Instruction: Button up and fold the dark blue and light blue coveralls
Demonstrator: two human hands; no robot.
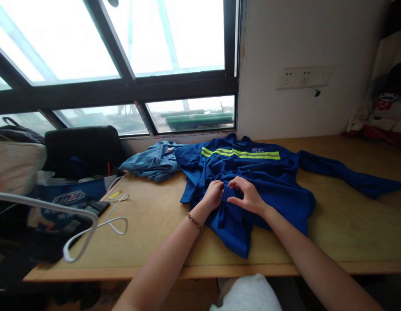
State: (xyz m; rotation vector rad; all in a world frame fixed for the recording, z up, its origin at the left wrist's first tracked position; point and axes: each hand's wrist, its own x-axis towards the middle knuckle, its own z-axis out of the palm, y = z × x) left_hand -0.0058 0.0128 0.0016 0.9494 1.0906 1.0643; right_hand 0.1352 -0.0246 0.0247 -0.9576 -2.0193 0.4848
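Observation:
A dark blue work jacket [271, 181] with a yellow-and-silver reflective strip across its chest lies spread and rumpled on the wooden table. My left hand [214, 194], a beaded bracelet at its wrist, is closed on a bunched bit of the jacket near its lower middle. Just right of it, my right hand [247, 196] curves beside the same folded bit, with a gap between thumb and fingers. Whether its fingertips touch the cloth I cannot tell. One sleeve stretches out to the right; the lower front hangs toward the table's near edge.
A crumpled light blue denim garment [155, 162] lies left of the jacket. A white cable [118, 224] and a phone-like dark object [99, 207] are at the table's left end, near a white metal bar [80, 212]. Behind are a window and a wall socket [304, 77].

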